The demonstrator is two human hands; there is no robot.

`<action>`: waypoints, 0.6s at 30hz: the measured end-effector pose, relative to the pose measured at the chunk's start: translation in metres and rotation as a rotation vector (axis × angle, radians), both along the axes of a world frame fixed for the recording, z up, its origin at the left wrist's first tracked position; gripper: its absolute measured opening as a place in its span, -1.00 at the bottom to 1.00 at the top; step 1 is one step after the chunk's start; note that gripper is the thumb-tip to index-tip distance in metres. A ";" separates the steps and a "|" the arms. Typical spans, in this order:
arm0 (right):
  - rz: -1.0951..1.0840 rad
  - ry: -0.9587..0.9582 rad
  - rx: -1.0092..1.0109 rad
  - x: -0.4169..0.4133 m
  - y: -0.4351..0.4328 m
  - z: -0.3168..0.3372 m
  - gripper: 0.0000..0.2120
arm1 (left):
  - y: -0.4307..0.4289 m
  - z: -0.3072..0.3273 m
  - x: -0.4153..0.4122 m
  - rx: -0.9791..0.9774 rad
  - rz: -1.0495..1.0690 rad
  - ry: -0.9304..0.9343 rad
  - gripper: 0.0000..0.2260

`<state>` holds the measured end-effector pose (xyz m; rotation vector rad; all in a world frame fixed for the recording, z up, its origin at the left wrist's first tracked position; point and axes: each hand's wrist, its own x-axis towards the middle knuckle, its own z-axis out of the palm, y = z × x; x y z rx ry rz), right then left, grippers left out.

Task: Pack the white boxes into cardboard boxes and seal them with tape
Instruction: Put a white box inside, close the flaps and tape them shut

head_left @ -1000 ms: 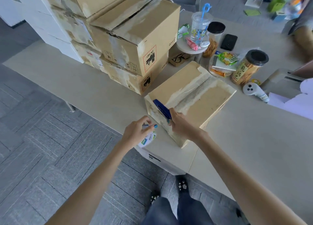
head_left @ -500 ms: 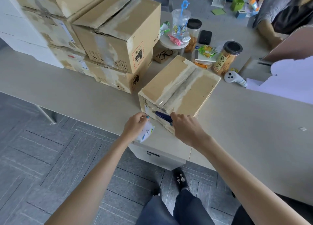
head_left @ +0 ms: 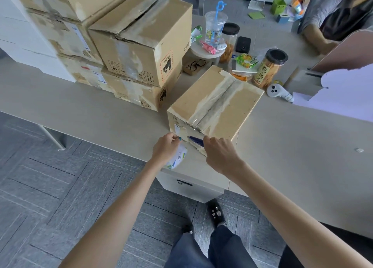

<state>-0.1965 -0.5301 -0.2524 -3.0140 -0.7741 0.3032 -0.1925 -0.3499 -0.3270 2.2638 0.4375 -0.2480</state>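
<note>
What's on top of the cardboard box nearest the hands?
Only clear tape along the closed flap seam of the cardboard box. Its contents are covered by the flaps.

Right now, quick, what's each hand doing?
Left hand: holds the tape roll.
Right hand: grips the blue tool at the cardboard box.

Bright even daylight, wide-angle edge distortion

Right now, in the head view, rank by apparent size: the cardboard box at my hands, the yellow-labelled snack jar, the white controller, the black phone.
1. cardboard box
2. snack jar
3. white controller and black phone: alike; phone is farther, so unranked.
</note>
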 end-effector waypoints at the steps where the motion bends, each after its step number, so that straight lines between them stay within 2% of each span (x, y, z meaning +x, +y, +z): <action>1: -0.001 0.004 0.013 -0.002 -0.004 0.001 -0.75 | 0.000 0.001 0.000 0.018 0.006 -0.002 -0.88; 7: -0.043 0.061 0.095 -0.014 -0.015 0.002 -0.80 | 0.008 0.000 -0.012 0.194 -0.007 -0.025 -0.88; 14: 0.005 0.050 0.262 0.005 0.010 -0.006 -0.74 | 0.008 0.005 -0.025 0.150 -0.029 -0.101 -0.84; 18: -0.014 0.001 0.300 0.027 0.018 -0.016 -0.61 | 0.013 0.008 -0.030 0.113 -0.008 -0.110 -0.85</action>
